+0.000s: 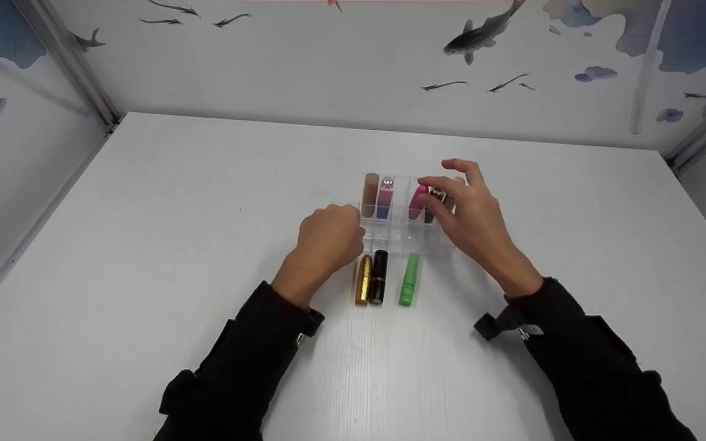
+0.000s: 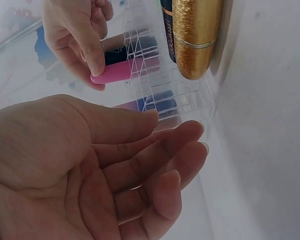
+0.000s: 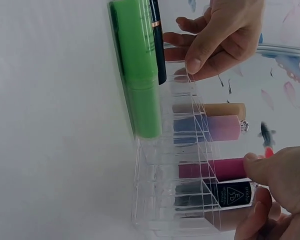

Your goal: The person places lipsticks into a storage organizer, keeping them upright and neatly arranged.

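A clear compartment organizer [image 1: 397,240] lies on the white table with several cosmetic tubes in its back row. My right hand [image 1: 478,217] pinches the top of a pink lipstick tube [image 3: 230,169] between thumb and index finger, its lower end inside a compartment. Beside that tube, partly behind my fingers, is a dark labelled tube [image 3: 235,194]. At the organizer's left end my left hand [image 1: 331,236] holds the edge, thumb on one side and fingertips on the other. A brown tube [image 1: 371,193] and a pink-to-blue tube [image 1: 385,202] stand in the left compartments.
In front of the organizer are a gold tube [image 1: 363,280], a black tube [image 1: 379,278] and a green tube [image 1: 409,280]. White panels with painted fish [image 1: 478,38] border the table at the back and sides.
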Demonstrator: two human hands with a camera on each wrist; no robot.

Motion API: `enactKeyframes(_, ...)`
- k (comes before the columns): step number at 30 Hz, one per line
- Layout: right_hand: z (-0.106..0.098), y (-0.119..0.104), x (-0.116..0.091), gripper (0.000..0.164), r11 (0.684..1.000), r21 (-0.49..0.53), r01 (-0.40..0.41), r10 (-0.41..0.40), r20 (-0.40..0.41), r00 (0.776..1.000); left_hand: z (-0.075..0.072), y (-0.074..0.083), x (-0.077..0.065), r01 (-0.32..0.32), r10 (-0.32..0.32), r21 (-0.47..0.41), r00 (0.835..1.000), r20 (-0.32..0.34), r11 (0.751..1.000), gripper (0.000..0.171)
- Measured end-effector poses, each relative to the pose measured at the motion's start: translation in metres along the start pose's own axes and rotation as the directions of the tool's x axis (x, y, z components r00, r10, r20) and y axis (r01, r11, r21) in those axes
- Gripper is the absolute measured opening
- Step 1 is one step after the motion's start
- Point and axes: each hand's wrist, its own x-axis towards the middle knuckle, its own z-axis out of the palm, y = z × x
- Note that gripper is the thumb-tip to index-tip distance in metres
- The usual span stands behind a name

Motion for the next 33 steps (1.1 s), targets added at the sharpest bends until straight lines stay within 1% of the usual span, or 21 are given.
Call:
enactKeyframes(3, 0.001, 0.0, 0.0, 0.032, 1.0, -0.01, 0.001, -0.001, 0.01, 1.0, 0.0, -0.001, 0.0, 0.0, 0.0, 0.008, 1.0, 0.005, 1.0, 0.024)
enactKeyframes(7, 0.0, 0.002, 0.0, 0.033, 1.0, 0.006, -0.001, 0.0, 0.031, 1.0, 0.0, 0.0, 0.001, 0.004, -0.004, 0.003, 1.0, 0.017, 1.0, 0.026)
enactKeyframes(14, -0.003, 0.002, -0.001, 0.042, 1.0, -0.013, -0.004, 0.005, 0.082, 0.997, -0.002, 0.001, -0.001, 0.004, -0.004, 0.001, 1.0, 0.026, 1.0, 0.028)
enactKeyframes(19, -0.004, 0.003, -0.002, 0.049, 0.999, -0.032, 0.011, -0.008, 0.103, 0.995, -0.002, 0.0, -0.001, -0.008, 0.008, 0.01, 1.0, 0.013, 1.0, 0.026)
enactKeyframes(25, -0.005, 0.005, -0.002, 0.058, 0.998, -0.052, 0.027, -0.023, 0.079, 0.997, 0.001, -0.002, 0.001, -0.03, 0.031, 0.025, 0.999, -0.015, 0.999, 0.025)
enactKeyframes(30, -0.007, 0.004, -0.004, 0.063, 0.998, -0.056, 0.023, -0.02, 0.05, 0.999, 0.001, -0.002, 0.002, -0.022, 0.022, 0.028, 1.0, 0.004, 0.999, 0.024)
enactKeyframes(33, -0.01, 0.003, -0.005, 0.062, 0.998, -0.052, 0.019, -0.018, 0.019, 1.0, 0.0, -0.002, 0.002, -0.014, 0.014, 0.027, 1.0, 0.014, 1.0, 0.024)
